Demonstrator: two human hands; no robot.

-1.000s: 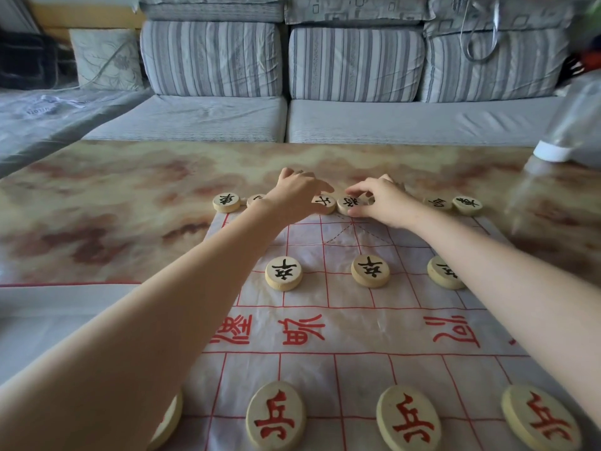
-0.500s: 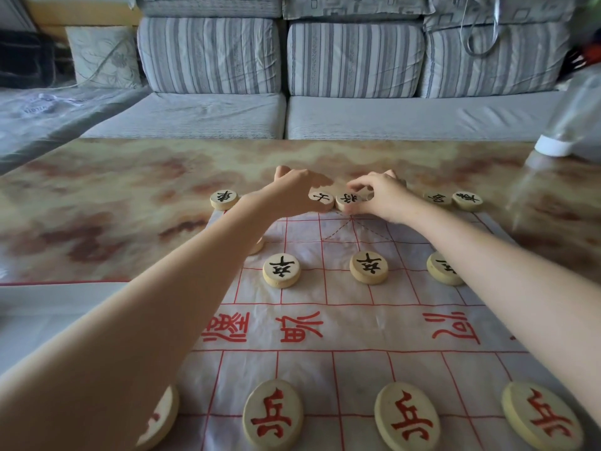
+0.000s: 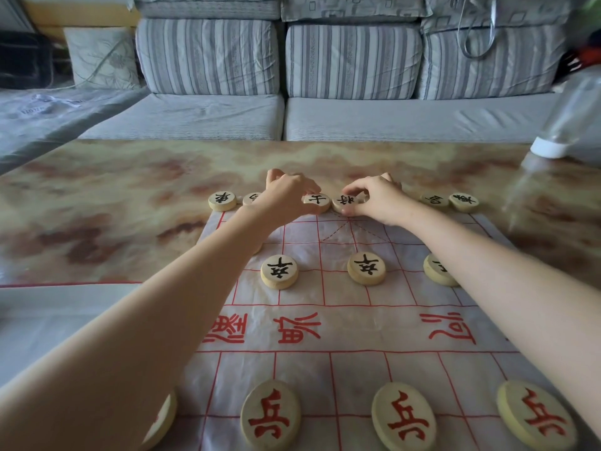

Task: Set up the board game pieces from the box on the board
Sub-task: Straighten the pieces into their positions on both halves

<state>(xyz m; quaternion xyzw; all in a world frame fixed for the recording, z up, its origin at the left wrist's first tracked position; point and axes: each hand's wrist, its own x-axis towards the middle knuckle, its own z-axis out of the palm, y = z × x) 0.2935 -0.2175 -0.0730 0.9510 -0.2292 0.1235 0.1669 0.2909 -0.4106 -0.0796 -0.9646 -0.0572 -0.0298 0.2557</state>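
Note:
A thin paper board (image 3: 357,330) with red grid lines lies on the marble-patterned table. Round wooden discs with black characters line its far edge. My left hand (image 3: 287,193) curls its fingers round the black-marked disc (image 3: 317,202) at the middle of that row. Right beside it, my right hand (image 3: 377,198) pinches the neighbouring black-marked disc (image 3: 345,202). Black-marked pawn discs (image 3: 279,271) (image 3: 366,268) stand one row nearer. Red-marked discs (image 3: 270,415) (image 3: 403,416) lie along the near row. The box is not in view.
More black-marked discs sit at the row's ends, on the left (image 3: 222,200) and on the right (image 3: 464,202). A clear plastic bottle (image 3: 567,120) with a white cap lies at the table's far right. A striped sofa (image 3: 351,60) stands behind the table (image 3: 97,206).
Both hands have stayed at the far row, nudging the two middle discs closer together. The view has shifted slightly; nothing else has moved.

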